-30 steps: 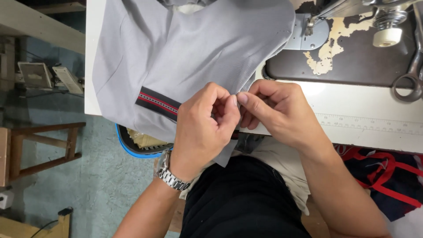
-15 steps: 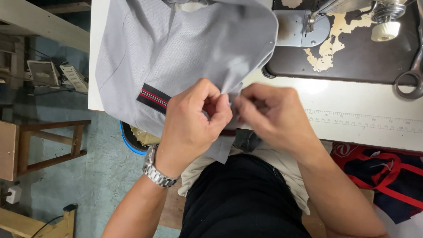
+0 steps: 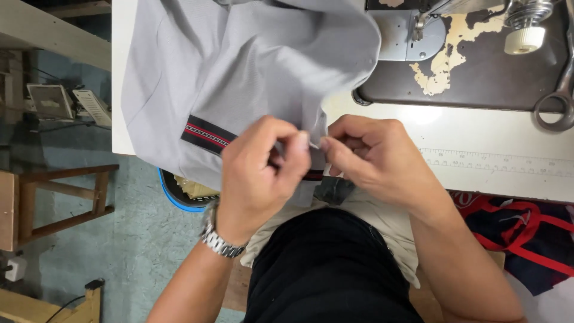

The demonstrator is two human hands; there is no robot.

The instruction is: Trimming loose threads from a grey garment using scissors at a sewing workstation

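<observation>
both hands are on the grey garment (image 3: 251, 66), which drapes off the near edge of the white sewing table (image 3: 478, 134). the left hand (image 3: 260, 173) is curled tight, pinching its hem beside the dark striped band (image 3: 206, 134). the right hand (image 3: 373, 158) pinches the same edge, fingertips almost touching the left's. steel wristwatch (image 3: 218, 236) on the left wrist.

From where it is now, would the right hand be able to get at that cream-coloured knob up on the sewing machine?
Probably yes. The right hand is pinching the grey cloth at the table edge, and only bare white tabletop and the dark machine bed lie between it and the knob.
</observation>
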